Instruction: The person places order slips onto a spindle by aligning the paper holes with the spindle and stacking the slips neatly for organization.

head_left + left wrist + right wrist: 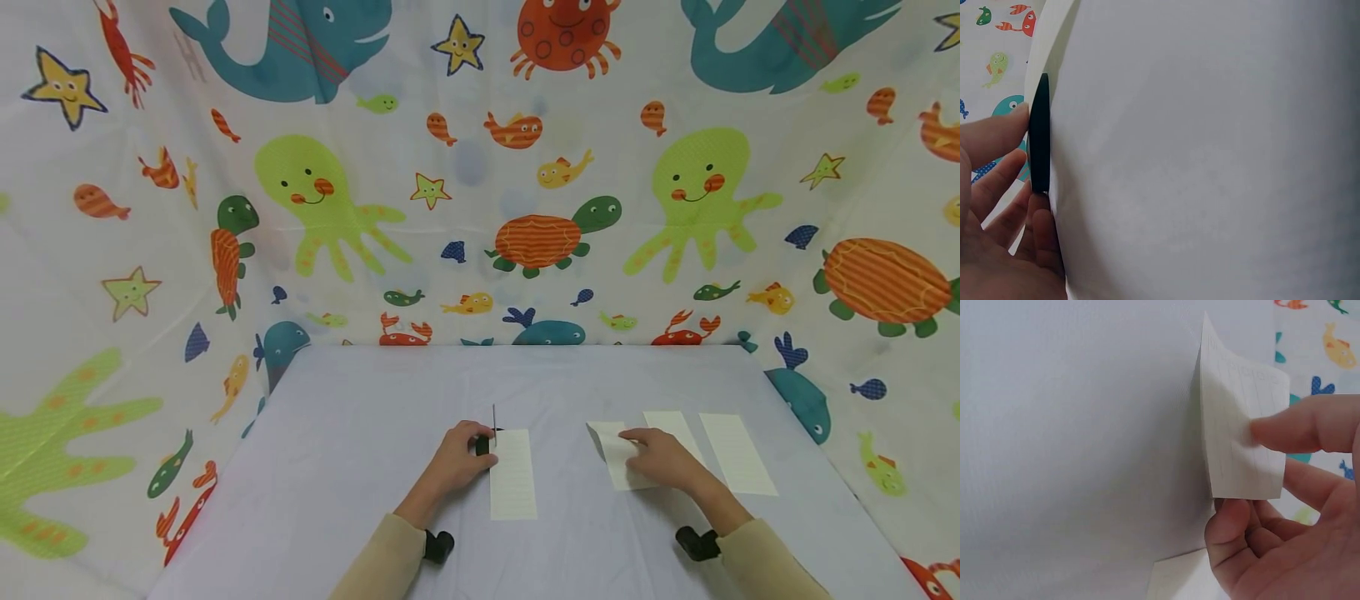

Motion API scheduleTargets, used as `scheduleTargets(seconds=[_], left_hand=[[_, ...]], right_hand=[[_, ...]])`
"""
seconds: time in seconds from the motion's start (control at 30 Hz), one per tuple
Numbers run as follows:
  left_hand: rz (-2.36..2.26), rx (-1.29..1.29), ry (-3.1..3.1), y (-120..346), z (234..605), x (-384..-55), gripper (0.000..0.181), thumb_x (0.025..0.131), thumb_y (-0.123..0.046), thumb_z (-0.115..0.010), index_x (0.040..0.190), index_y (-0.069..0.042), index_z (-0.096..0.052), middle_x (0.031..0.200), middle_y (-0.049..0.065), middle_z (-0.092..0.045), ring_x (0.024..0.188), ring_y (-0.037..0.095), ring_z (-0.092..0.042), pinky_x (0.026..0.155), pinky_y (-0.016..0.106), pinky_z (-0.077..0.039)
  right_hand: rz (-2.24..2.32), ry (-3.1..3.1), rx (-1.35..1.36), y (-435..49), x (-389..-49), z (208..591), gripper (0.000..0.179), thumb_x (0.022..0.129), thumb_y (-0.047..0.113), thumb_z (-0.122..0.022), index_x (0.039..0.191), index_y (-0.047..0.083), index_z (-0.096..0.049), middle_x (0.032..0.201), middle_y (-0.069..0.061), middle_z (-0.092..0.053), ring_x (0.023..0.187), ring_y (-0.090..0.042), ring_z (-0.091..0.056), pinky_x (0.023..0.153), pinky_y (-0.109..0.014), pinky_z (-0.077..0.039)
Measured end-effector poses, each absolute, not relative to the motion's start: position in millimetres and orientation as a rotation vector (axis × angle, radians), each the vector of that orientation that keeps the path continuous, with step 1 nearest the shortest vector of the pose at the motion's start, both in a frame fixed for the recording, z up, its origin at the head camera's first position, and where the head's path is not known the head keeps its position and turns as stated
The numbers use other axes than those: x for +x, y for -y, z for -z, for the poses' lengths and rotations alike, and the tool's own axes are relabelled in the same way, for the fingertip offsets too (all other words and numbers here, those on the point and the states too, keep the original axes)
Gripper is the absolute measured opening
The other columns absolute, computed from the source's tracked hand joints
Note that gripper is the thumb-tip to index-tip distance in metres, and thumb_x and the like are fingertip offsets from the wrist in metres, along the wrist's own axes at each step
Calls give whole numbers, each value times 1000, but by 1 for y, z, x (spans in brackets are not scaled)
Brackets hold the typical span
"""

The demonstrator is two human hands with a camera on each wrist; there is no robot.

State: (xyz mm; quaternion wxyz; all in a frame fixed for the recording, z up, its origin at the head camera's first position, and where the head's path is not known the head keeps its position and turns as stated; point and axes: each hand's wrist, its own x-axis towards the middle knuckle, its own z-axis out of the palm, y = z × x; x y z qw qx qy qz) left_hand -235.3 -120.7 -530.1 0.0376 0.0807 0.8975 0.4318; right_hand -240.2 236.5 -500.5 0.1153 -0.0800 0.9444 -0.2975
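My left hand (463,454) grips a small dark object (482,446), with a thin grey line standing up beside it in the head view. In the left wrist view this dark green-black object (1040,137) looks long, narrow and tapered; its kind is unclear. A cream lined paper strip (513,483) lies flat on the cloth, right beside the fingers. My right hand (663,457) pinches another lined paper strip (617,458), thumb on top and fingers beneath. Its far left corner lifts off the cloth. Faint printed marks run along this strip (1235,425) in the right wrist view.
Two more cream strips lie to the right: one partly behind my right hand (670,425), the other paper strip (738,454) farther right. White cloth (390,392) covers the table. A curtain (465,183) printed with sea animals hangs behind and at both sides.
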Motion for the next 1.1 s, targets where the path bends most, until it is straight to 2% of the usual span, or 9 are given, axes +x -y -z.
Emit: scheduleTargets(seconds=[0.1,0.23,0.4,0.53,0.77,0.97,1.1], left_hand=[[-1317,240,-2755,121,530,-235,32,87,-12,-79,116,-8,-69,134,16,-58,120,34,-55,105,52,-44],[-1332,247,-2749,121,530,-235,31,86,-12,-79,115,-7,-69,134,17,-57,120,34,-55,105,53,-43],[-1337,264,-2757,121,530,-234,31,85,-11,-80,114,-6,-69,133,17,-58,119,35,-55,104,53,-44],[-1336,270,-2760,121,529,-233,32,85,-11,-79,115,-5,-69,133,18,-58,119,36,-56,103,53,-44],[-1345,277,-2764,122,529,-234,31,85,-11,-79,114,-5,-69,132,18,-58,117,35,-56,103,53,-44],[-1343,296,-2768,122,532,-234,31,86,-11,-79,115,-6,-69,131,15,-59,115,32,-56,100,52,-45],[-1340,297,-2776,122,533,-234,31,86,-11,-79,115,-7,-69,130,14,-59,114,32,-56,99,52,-46]], right_hand=[[964,-2756,-216,-239,-239,503,48,82,2,-64,130,-6,-64,133,-30,-59,119,-42,-56,96,-59,-46],[1098,-2712,-119,-239,-238,506,48,84,4,-66,132,-3,-63,131,-25,-60,108,-33,-55,86,-48,-49],[1203,-2683,-60,-237,-236,507,49,87,9,-71,135,-1,-62,131,-24,-58,106,-31,-55,81,-39,-49],[1269,-2661,-75,-234,-235,509,50,87,7,-72,136,-1,-60,129,-22,-58,102,-30,-56,77,-36,-48],[1313,-2648,-67,-228,-235,510,45,88,7,-73,131,3,-63,137,-19,-56,107,-29,-54,85,-37,-47],[1391,-2612,-55,-226,-233,510,44,89,15,-76,130,2,-65,139,-22,-56,109,-29,-59,85,-35,-49],[1441,-2595,-56,-224,-231,512,41,91,13,-74,129,0,-66,140,-22,-57,107,-25,-61,84,-32,-50]])
